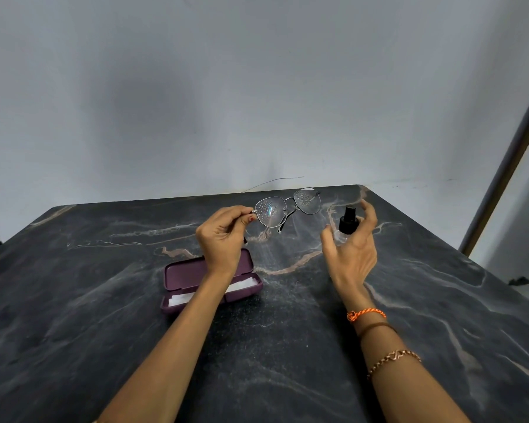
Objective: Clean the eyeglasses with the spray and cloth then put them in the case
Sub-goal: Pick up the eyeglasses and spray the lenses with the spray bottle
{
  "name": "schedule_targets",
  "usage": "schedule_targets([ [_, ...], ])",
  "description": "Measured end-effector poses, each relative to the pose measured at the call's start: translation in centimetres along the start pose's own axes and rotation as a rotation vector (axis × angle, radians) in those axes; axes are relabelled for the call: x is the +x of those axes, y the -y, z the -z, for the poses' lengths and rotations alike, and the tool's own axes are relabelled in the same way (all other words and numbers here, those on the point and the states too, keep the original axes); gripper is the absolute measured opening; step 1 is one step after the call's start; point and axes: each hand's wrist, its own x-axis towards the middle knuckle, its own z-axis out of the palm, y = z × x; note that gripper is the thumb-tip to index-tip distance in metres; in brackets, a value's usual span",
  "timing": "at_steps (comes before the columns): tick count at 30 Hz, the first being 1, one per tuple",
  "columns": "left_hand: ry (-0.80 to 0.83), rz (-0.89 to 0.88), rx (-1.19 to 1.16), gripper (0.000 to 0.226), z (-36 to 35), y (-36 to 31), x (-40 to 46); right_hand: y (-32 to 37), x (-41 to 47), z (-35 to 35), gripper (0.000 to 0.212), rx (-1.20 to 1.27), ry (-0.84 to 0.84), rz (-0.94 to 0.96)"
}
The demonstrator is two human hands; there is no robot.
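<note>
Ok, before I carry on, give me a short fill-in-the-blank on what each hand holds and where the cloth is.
1. The left hand holds the eyeglasses by one ____.
2. Both lenses are covered with spray ____.
3. The right hand holds the spray bottle, whose cap is ____ in colour.
4. The white cloth lies inside the open purple ____ on the table.

Missing words: temple; droplets; black; case
</note>
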Motion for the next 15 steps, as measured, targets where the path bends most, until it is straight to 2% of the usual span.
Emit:
schedule_targets([
  [10, -0.009, -0.01, -0.012, 0.03, 0.0, 0.4, 0.0, 0.7, 0.2, -0.1, 0.057, -0.043, -0.157, 0.056],
  [12, -0.013, -0.01, -0.022, 0.029, -0.1, 0.6, 0.1, 1.2, 0.4, 0.1, 0.054, -0.091, -0.227, 0.138],
  [15, -0.023, -0.011, -0.034, 0.029, 0.0, 0.6, 0.4, 1.8, 0.2, 0.2, 0.042, -0.131, -0.283, 0.43],
])
